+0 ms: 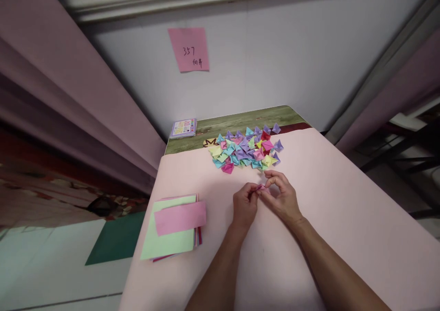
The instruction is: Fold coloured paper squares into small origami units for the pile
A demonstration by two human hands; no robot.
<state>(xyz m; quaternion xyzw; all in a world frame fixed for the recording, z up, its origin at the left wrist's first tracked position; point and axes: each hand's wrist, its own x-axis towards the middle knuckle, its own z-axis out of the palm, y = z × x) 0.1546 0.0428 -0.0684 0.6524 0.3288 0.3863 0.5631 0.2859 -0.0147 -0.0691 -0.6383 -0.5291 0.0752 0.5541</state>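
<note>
A small piece of folded pink paper (262, 188) is held between both my hands over the pink table cover. My left hand (244, 203) pinches its left side, fingers curled in. On the other side my right hand (282, 196) grips it between thumb and fingertips. The fingers hide much of its shape. Just beyond my hands lies a heap of small origami pieces (242, 151) in purple, blue, green, yellow, pink and red.
Left of my hands lies a stack of coloured paper (172, 247), light green uppermost, with a pink strip (180, 218) across it. A printed packet (184, 128) rests at the table's far left corner. A pink note (190, 50) is stuck on the wall ahead. Curtains hang at the left.
</note>
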